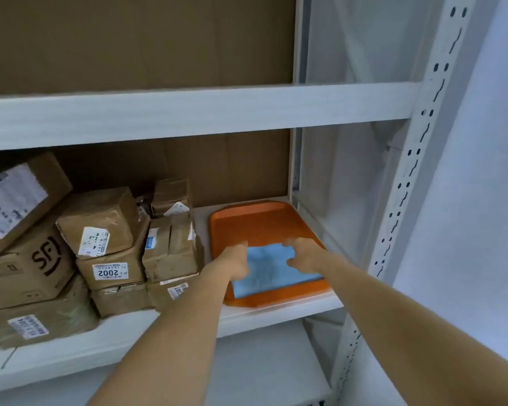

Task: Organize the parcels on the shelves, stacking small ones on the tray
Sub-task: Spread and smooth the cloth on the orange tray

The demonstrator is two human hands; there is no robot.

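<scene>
A flat blue parcel (272, 268) lies at the front of the orange tray (255, 222) on the middle shelf (276, 316). The left hand (235, 260) and right hand (304, 254) each pinch a side of it. Brown boxes (100, 238) stack left of the tray.

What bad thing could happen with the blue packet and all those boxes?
1. The orange tray sits right at the shelf's front edge; both hands, left hand and right hand, hold the blue parcel near that edge, so a push might slide the tray off.
2. The brown boxes beside the tray are piled unevenly, some tilted. A bump from the left arm might topple them.
</scene>
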